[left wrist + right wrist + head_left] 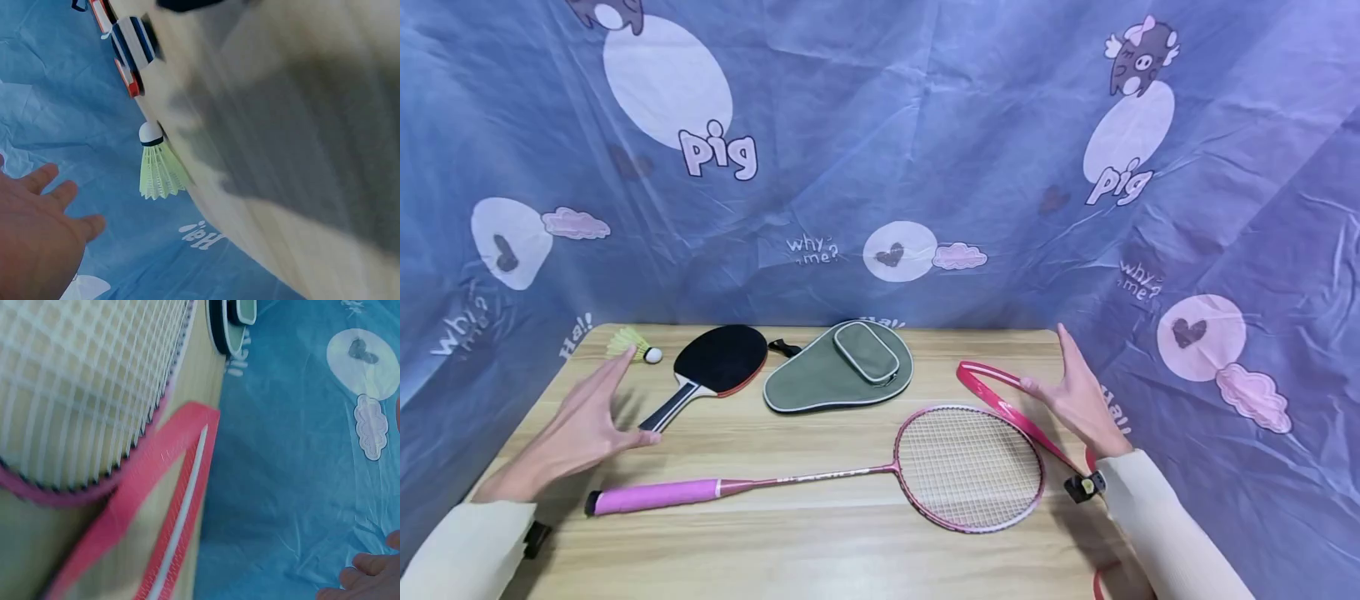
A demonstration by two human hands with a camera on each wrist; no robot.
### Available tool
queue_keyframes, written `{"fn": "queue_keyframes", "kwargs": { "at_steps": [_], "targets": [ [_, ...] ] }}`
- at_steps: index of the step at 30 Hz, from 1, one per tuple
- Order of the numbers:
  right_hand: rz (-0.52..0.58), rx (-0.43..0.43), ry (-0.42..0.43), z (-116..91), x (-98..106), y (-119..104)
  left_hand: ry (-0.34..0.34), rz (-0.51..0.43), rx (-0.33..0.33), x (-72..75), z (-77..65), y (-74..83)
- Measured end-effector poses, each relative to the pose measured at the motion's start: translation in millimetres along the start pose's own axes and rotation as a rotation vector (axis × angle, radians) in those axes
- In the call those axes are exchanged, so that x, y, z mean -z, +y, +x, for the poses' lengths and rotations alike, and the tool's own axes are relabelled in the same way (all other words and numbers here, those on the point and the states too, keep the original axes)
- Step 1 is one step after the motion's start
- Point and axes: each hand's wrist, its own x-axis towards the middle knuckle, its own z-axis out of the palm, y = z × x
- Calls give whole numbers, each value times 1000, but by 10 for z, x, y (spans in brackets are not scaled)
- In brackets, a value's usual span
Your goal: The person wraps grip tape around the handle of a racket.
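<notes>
My left hand (pixel 583 425) hovers at the table's left side, fingers and thumb spread and nothing in its grasp. Nearest to it are the black table tennis paddle (pixel 721 360), the yellow shuttlecock (pixel 631 342) with a white tip, and the pink grip of a badminton racket (pixel 658 497). The racket lies flat, its strung head toward the right. Over at the right, my right hand (pixel 1081 404) is raised with thumb and fingers apart, also holding nothing. Below and beside it a pinkish-red band (pixel 134 487) with a white stripe lies looped by the racket head.
A green zipped paddle case (pixel 808 383) lies at the back middle of the wooden table (pixel 790 550). Blue printed cloth (pixel 850 150) hangs behind the table and along both sides. Part of another red item (pixel 1099 579) shows under the right forearm.
</notes>
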Motion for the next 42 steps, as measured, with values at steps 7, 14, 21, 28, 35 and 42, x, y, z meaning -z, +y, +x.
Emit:
{"fn": "queue_keyframes", "kwargs": {
  "at_steps": [7,14,21,28,35,42],
  "targets": [
    [252,-56,-29,-133,-35,-30,-24,-99,24,-35,-124,87],
    [389,-120,-57,-303,-108,3,13,-80,-1,-110,-202,255],
    [478,-133,-57,-424,-221,15,-58,-80,56,-160,-327,292],
    [422,-185,-125,-576,-256,40,-78,10,58,-262,-498,251],
    [367,-220,-101,-694,-375,65,8,51,-37,-365,-599,211],
    [414,-214,-86,-758,-454,75,11,56,-58,-402,-624,199]
  ]
}}
